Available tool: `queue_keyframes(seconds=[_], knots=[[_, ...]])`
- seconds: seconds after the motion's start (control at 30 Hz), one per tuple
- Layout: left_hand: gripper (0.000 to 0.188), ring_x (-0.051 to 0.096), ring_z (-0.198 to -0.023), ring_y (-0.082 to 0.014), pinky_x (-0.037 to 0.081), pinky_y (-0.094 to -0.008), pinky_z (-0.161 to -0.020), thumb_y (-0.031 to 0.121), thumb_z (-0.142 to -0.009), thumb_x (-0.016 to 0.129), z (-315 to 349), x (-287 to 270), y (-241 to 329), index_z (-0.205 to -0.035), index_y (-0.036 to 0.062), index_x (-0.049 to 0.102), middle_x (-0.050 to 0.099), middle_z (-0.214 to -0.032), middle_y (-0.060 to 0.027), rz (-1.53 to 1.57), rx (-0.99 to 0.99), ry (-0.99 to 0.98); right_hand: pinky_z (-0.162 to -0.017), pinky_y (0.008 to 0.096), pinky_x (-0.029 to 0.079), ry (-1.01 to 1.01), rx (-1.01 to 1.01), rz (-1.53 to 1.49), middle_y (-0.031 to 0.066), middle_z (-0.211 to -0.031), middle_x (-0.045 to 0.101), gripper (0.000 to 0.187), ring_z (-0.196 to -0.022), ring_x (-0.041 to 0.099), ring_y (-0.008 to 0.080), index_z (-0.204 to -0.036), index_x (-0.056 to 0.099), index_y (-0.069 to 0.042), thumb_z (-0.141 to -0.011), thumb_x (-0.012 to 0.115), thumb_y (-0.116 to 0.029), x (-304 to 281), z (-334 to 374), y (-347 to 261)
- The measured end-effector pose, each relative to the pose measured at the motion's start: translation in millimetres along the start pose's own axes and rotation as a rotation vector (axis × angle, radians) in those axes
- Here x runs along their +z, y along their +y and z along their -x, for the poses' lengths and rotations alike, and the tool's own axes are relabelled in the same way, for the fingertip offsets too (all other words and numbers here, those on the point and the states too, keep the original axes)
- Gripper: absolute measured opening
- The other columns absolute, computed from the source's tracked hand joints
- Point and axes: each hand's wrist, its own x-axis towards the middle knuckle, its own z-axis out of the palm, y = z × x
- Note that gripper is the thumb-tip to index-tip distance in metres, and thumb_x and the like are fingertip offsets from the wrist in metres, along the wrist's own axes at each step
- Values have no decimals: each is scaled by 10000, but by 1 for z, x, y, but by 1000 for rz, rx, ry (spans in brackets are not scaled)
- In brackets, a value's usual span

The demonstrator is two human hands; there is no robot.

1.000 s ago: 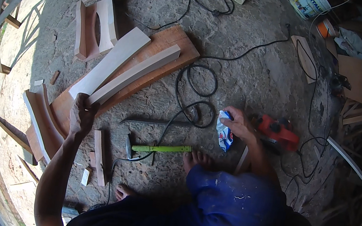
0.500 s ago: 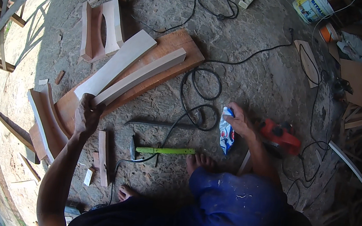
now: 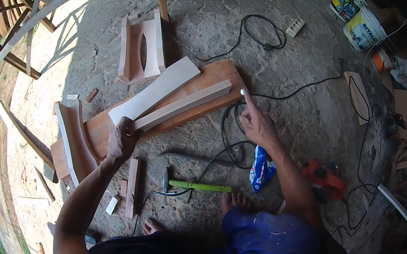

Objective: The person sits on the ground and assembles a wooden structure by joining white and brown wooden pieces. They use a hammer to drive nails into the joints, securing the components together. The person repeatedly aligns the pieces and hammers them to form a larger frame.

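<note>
My left hand [image 3: 122, 141] is closed round the near end of a narrow pale wooden strip [image 3: 186, 104]. The strip slants over a reddish-brown plank [image 3: 222, 71], beside a wider, gently curved pale board [image 3: 159, 88]. Near the plank's far right corner is my right hand [image 3: 259, 125], its index finger stretched out with a dab of white paste on the tip. Its other fingers are partly bent and hold nothing that I can see. A blue and white plastic packet [image 3: 262, 170] lies on the floor just below that wrist.
A hammer with a green handle [image 3: 200, 186] lies by my foot. A red power tool [image 3: 324, 179] sits right of my forearm. Black cable [image 3: 220, 153] loops over the floor. Curved wooden frames [image 3: 144, 47] stand behind the plank, buckets [image 3: 364, 29] at the far right.
My right hand has let go of the packet, which now lies on the floor, and has moved up toward the strip's far end. White paste now shows on its fingertip.
</note>
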Motion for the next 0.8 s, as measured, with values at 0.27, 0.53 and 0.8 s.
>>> queue_keyframes(seconds=[0.27, 0.53, 0.8], knots=[[303, 621, -797, -350, 497, -433, -747, 210, -851, 771, -4, 1, 0, -949, 59, 528, 634, -876, -181, -13, 45, -22, -723, 501, 544, 37, -214, 789, 235, -908, 707, 873, -803, 714, 354, -1618, 50, 2, -932, 576, -116, 20, -41, -21], [301, 630, -862, -408, 500, -451, -777, 204, -851, 769, -7, 1, 0, -961, 59, 529, 639, -914, -197, -20, 70, -42, -680, 446, 529, -43, -289, 983, 166, -839, 720, 788, -746, 709, 283, -1582, 206, 60, -921, 593, -125, 32, -43, -28], [298, 622, -853, -412, 496, -454, -770, 191, -846, 771, -6, -1, 3, -953, 60, 526, 633, -911, -192, -33, 80, -35, -605, 427, 497, -89, -320, 917, 148, -747, 712, 788, -657, 706, 276, -1608, 262, -76, -901, 608, -119, 24, -42, -50]])
